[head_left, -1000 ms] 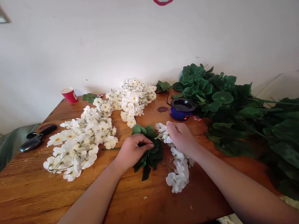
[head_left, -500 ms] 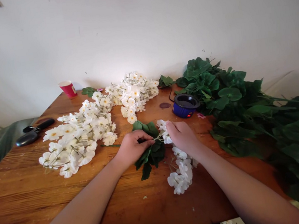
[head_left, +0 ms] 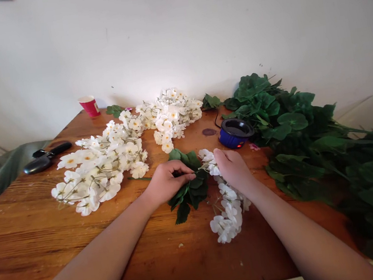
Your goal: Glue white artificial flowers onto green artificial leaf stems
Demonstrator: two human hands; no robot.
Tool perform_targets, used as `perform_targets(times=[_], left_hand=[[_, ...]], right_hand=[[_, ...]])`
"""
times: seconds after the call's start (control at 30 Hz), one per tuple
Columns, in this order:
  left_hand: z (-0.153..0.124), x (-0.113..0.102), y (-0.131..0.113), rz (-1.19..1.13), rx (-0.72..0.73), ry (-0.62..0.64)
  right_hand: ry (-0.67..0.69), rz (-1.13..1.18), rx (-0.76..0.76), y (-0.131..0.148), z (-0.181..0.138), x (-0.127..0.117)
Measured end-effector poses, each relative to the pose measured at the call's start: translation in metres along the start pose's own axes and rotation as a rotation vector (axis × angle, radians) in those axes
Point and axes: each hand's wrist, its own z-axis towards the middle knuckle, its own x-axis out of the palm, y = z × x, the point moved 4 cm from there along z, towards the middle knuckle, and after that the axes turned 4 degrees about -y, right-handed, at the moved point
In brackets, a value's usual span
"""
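Note:
My left hand [head_left: 168, 180] pinches the stem of an artificial green leaf spray [head_left: 196, 193] between thumb and fingertips. The leaves spread on the table around and under those fingers, and the stem's end pokes out to the left. My right hand [head_left: 233, 169] is closed around a spray of white artificial flowers [head_left: 227, 222], whose blossoms hang below the fist to the tabletop. Thin flower stems reach from the right hand to the left fingertips, where they meet the leaf stem. Whether the two stems are joined there, I cannot tell.
Heaps of white flowers [head_left: 103, 171] lie on the wooden table [head_left: 149, 267], left and back. A blue pot [head_left: 231, 139] with a lit red light stands behind my right hand. Green foliage [head_left: 301, 155] fills the right side. A red cup [head_left: 89, 107] and black-handled tool [head_left: 46, 157] sit at left.
The camera view has shifted slightly, so the table's things appear a little further right. Both hands keep their hold on the leaf spray and the flower spray, with hardly any movement.

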Motion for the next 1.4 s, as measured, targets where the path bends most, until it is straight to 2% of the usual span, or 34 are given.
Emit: perform_targets(times=[0.3, 1.03, 1.4], left_hand=[[-0.0007, -0.0019, 0.0019, -0.035, -0.032, -0.044], [-0.0006, -0.0016, 0.0052, -0.015, -0.013, -0.041], [-0.0007, -0.0010, 0.0014, 0.001, 0.000, -0.036]], right_hand=[[-0.010, 0.041, 0.005, -0.0019, 0.0010, -0.0009], [-0.009, -0.043, -0.015, 0.0024, -0.0030, 0.0011], [-0.026, 0.005, 0.010, 0.0003, -0.0024, 0.0002]])
